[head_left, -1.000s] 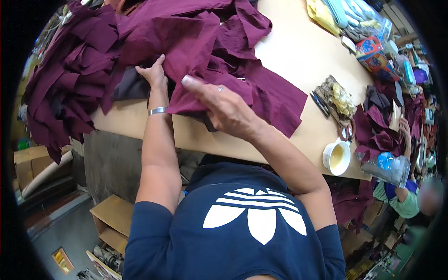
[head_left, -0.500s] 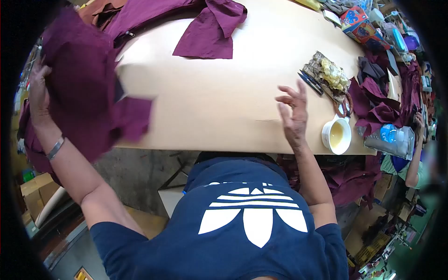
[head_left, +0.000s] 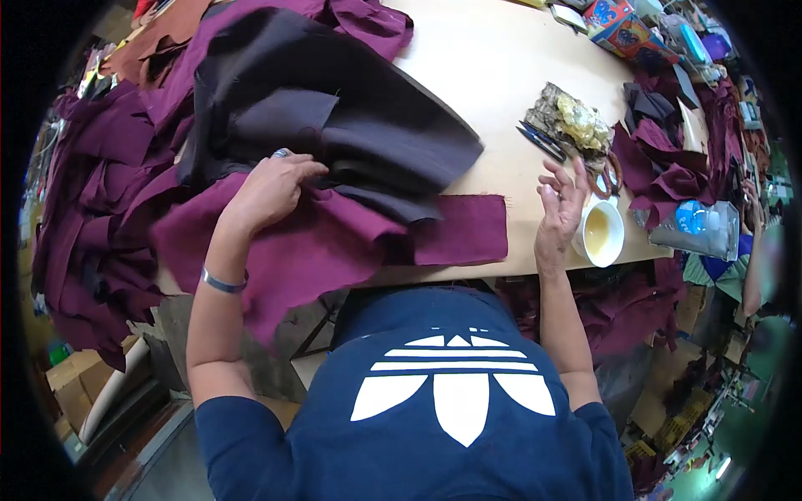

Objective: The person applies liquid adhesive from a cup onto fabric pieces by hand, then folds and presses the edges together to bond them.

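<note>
My left hand (head_left: 271, 190), with a ring and a metal bracelet, is closed at the fold of a maroon cloth piece (head_left: 309, 242) with a dark lining side (head_left: 384, 138). Some of its fingertips are hidden in the folds. The cloth lies spread on the table, with a flat maroon strip (head_left: 464, 230) reaching right and a lower part hanging over the front edge. My right hand (head_left: 561, 204) is raised over the table, fingers apart and holding nothing. Close to it are a white cup (head_left: 614, 236) of pale yellow paste and dark thread snips (head_left: 541, 140).
A lumpy, yellow-crusted block (head_left: 568, 121) sits behind the snips. Maroon scraps (head_left: 664, 171) and a clear plastic bottle (head_left: 697, 227) lie on the right. More maroon pieces (head_left: 100, 200) hang over the table's left side. Another person's arm (head_left: 753, 250) shows at far right.
My left hand has swung the maroon cloth from the left onto the table, and its dark side now faces up. My right hand has shifted slightly right and down, closer to the cup.
</note>
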{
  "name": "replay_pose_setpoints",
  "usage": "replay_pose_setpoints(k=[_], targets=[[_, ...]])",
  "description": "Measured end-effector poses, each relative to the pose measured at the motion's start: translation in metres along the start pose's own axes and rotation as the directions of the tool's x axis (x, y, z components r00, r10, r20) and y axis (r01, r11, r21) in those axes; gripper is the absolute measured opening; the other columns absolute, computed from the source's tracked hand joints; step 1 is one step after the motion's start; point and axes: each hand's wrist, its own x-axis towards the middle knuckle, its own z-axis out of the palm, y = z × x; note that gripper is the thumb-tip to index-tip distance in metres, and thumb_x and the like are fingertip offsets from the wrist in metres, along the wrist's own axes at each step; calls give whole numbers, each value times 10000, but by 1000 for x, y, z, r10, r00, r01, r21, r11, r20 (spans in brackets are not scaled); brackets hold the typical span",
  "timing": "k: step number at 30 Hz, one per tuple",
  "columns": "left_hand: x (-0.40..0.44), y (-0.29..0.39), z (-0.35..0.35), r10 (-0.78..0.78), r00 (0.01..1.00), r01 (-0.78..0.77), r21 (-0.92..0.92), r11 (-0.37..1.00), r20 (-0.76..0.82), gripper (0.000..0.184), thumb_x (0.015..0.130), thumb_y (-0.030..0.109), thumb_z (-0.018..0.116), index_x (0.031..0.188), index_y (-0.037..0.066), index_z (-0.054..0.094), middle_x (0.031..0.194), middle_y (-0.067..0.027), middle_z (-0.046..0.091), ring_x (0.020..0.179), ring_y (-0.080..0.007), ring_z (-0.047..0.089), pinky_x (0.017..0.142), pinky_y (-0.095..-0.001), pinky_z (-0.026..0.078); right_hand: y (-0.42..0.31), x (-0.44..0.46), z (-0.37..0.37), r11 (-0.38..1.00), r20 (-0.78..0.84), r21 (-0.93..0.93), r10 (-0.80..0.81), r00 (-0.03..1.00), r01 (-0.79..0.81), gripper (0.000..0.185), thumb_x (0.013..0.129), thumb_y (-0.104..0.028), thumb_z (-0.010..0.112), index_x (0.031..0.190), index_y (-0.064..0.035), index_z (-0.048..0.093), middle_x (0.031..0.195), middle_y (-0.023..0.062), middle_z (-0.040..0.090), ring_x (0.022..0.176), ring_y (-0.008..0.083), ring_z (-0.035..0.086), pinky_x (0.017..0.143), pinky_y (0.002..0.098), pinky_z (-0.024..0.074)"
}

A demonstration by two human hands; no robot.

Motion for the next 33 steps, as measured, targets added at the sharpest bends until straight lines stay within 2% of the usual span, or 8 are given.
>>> replay_pose_setpoints(k=[4,8,13,23,26,28,30,33], targets=[[3,44,-16,81,955,-151,-232,961,-287,243,735,-13,539,967,28,598,1040,-136,603,994,-299,565,874,-377,439,-1,10,5,915,377,-393,68,924,94,653,783,-39,592,1374,-79,318,1062,96,581,957,200,533,861,307,433],[31,94,13,235,961,-274,-370,888,-147,213,777,20,560,987,18,594,1009,-155,613,926,-303,599,816,-391,468,9,-1,29,545,603,-637,-88,793,545,759,725,-27,637,1393,-91,283,893,120,600,878,291,577,788,349,476],[64,112,65,272,909,-363,-279,889,-317,218,843,177,574,1024,54,581,1025,-149,614,945,-278,599,783,-402,443,0,-4,26,832,502,-547,241,831,89,800,723,40,620,1414,-161,270,776,77,565,693,203,555,687,297,461],[4,29,1,-418,752,510,48,859,-510,112,763,43,562,873,35,583,875,-152,614,821,-331,604,702,-417,476,-47,-5,14,939,547,-343,184,817,18,698,750,104,571,1365,-165,381,770,65,535,671,150,546,673,251,453],[16,77,-26,-157,712,-55,-277,959,-684,246,754,83,637,991,37,594,1007,-141,620,924,-316,607,795,-376,482,-71,-5,23,955,591,-280,87,802,103,653,757,123,568,1332,-159,439,766,61,536,679,141,551,670,249,468],[27,110,-20,66,884,-376,-620,689,-463,277,712,132,702,956,46,603,940,-141,628,895,-305,604,785,-372,470,-87,-2,23,935,596,-245,-63,801,256,611,757,126,573,1301,-138,480,764,57,543,683,132,555,666,245,477],[32,102,8,237,949,-305,-417,856,-207,315,706,251,722,934,79,591,805,-101,630,803,-271,600,776,-378,435,-104,5,20,932,568,-192,-150,809,307,529,764,113,587,1247,-98,539,769,59,574,700,121,574,664,235,488],[21,66,29,22,972,-82,-250,965,-233,294,690,280,725,872,106,574,788,-79,620,788,-289,584,765,-452,380,-118,26,6,898,498,-235,-217,839,372,532,748,115,591,1238,-89,547,769,63,579,703,120,578,670,235,489]])
